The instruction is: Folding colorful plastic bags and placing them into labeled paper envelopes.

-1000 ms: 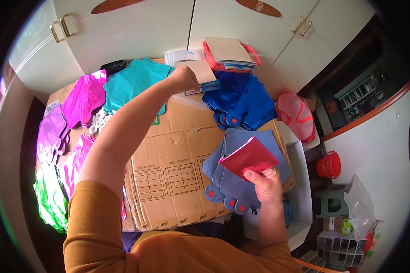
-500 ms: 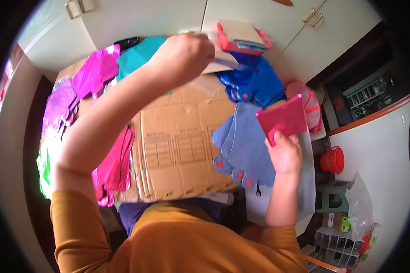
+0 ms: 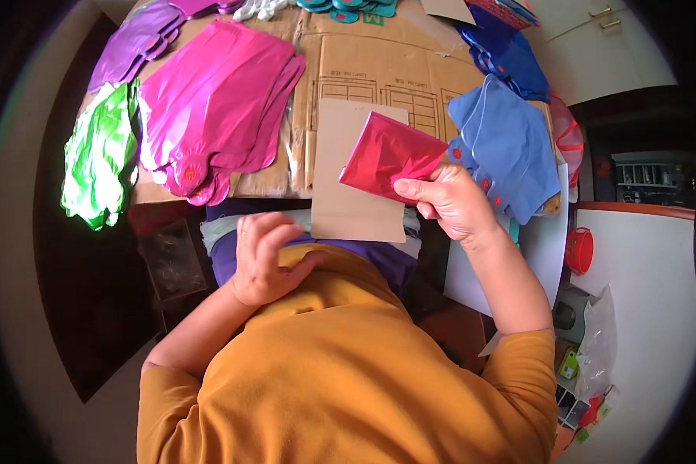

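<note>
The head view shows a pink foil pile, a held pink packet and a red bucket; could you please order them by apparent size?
1. pink foil pile
2. pink packet
3. red bucket

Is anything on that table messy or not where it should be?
Maybe one thing: the tan card sticks out past the front edge of the flat cardboard, instead of lying fully on it. I see no spill.

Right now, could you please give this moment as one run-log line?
right hand: gripping pink packet; left hand: empty; tan card: partly hidden by packet; blue stack: right of card
</note>
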`<state>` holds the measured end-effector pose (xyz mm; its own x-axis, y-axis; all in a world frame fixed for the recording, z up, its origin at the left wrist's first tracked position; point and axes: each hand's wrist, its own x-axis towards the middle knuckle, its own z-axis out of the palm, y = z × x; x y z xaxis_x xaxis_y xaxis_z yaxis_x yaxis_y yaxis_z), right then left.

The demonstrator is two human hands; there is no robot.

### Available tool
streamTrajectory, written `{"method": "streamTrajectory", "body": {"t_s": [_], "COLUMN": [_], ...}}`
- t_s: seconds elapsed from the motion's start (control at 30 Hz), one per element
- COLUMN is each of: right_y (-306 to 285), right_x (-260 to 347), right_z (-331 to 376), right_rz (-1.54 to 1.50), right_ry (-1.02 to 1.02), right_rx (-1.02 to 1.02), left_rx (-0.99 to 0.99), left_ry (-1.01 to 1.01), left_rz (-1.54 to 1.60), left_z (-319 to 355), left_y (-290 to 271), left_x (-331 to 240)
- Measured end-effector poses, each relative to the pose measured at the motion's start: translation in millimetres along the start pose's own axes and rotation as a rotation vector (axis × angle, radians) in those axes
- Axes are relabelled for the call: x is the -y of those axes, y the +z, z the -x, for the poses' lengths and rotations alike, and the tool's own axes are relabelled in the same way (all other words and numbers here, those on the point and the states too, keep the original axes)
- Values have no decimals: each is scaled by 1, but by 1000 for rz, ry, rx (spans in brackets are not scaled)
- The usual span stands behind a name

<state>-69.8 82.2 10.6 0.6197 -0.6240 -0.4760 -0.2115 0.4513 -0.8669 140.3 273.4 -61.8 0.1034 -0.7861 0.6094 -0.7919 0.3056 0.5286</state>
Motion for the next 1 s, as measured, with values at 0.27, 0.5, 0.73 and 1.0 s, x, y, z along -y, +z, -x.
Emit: {"method": "streamTrajectory", "body": {"t_s": [0.27, 0.5, 0.73, 1.0], "right_y": [23, 38, 29, 40], "right_x": [-21, -27, -1, -5], "right_z": [7, 21, 19, -20], "right_rz": [265, 318, 1078, 1543], "right_ry": [-68, -10, -334, -1075], "right_rx": [32, -9, -64, 325], "left_rx": [322, 237, 33, -23], "left_ry": [-889, -1065, -1251, -1262], "left_rz": [1296, 1386, 1326, 1389], "left_z": [-5, -14, -12, -20], "left_y": [44, 40, 54, 55], "left_x": [1, -15, -19, -24]}}
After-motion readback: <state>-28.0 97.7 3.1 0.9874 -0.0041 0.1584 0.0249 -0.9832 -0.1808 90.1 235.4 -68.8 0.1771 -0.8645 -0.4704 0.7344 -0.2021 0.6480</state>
